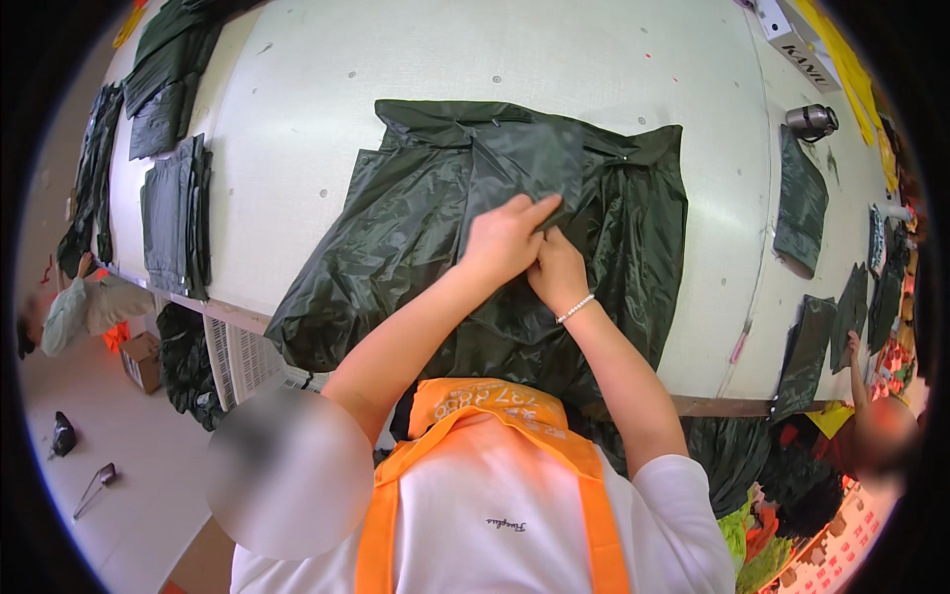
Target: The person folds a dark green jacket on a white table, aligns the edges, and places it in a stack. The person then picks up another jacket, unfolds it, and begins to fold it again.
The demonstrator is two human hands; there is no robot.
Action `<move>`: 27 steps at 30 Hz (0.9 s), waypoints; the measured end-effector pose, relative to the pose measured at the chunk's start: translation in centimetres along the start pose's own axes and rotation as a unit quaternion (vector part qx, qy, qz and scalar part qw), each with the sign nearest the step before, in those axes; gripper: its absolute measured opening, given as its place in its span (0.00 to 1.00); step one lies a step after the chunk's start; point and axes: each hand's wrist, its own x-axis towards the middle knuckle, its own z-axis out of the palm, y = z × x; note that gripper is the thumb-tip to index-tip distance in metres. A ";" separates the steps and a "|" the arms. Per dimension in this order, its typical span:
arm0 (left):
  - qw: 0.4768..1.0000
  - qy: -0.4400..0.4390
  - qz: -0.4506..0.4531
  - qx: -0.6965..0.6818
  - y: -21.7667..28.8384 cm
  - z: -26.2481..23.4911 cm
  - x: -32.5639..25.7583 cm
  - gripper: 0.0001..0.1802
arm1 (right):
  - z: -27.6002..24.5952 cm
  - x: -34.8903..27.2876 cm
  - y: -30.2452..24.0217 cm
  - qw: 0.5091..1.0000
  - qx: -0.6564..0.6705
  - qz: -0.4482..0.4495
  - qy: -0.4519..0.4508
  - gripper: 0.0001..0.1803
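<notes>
A shiny dark green garment point(416, 218) lies spread on the pale table in front of me, its upper edge loosely folded. A smoother flap point(524, 153) at its upper middle is slightly blurred. Over the garment's centre, my left hand point(505, 238) is closed on the fabric, its index finger pointing right. My right hand point(559, 272), with a beaded bracelet point(575, 309) at the wrist, touches the left one from the lower right. Its fingers are bent and closed on the same garment; the fingertips are partly hidden.
Dark green folded garments are stacked on the table's left point(176, 218), and more lie along its right point(802, 203). A metal flask point(811, 123) and a white box point(798, 45) stand at the far right. Other people are at both sides; a cardboard box point(142, 362) sits on the floor.
</notes>
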 end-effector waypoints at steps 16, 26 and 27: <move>0.862 -0.309 -0.243 -0.320 -5.4 2.6 -0.8 0.23 | -3.1 -2.2 1.6 0.978 0.042 0.174 -0.109 0.13; 0.953 -0.202 0.145 0.172 -1.4 0.6 -6.3 0.18 | -2.5 2.0 3.1 0.980 -0.044 0.152 -0.121 0.14; 0.960 -0.191 0.136 0.151 -2.0 0.9 -6.6 0.16 | -2.7 1.0 1.7 0.994 -0.083 0.062 -0.018 0.12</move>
